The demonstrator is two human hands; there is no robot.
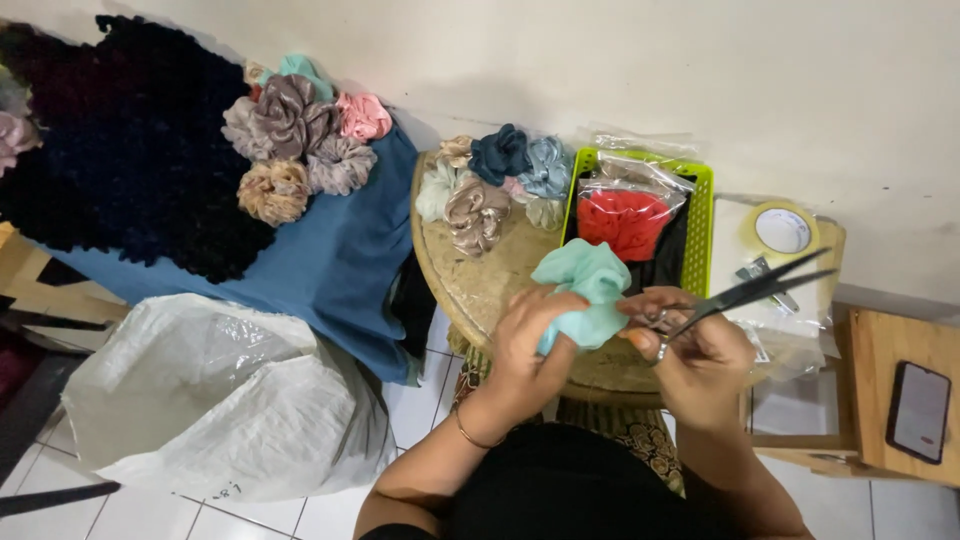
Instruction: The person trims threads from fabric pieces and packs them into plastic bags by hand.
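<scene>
A round tan table (470,280) bears satin scrunchies (490,180) and a green basket (700,240).

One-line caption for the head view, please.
Left hand holds a mint scrunchie while the right hand holds scissors over a round table.

wall (620,60): plain cream | floor (250,515): white tiles | round table (470,280) | wooden stool (880,350)

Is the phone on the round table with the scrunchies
No, the phone lies on a separate wooden stand beside the round table.
</scene>
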